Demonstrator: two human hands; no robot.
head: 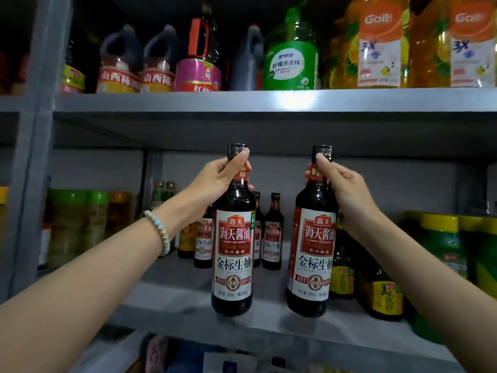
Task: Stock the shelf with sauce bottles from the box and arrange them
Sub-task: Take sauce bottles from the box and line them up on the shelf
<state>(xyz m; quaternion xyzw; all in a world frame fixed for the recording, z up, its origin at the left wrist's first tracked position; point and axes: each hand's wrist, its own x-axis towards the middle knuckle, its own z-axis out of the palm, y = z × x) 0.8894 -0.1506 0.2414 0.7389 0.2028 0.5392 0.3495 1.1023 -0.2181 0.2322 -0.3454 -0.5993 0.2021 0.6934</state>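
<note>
The left hand (215,179) grips the neck of one soy sauce bottle (233,254), the right hand (347,189) the neck of a second bottle (312,254). Both bottles are upright, side by side but apart, at the front of the grey shelf (183,305); whether their bases touch it cannot be told. Three like bottles (272,235) stand further back between them. A bead bracelet (158,230) circles the left wrist.

Both hands (215,179) (347,184) raised, fingers curled.
</note>
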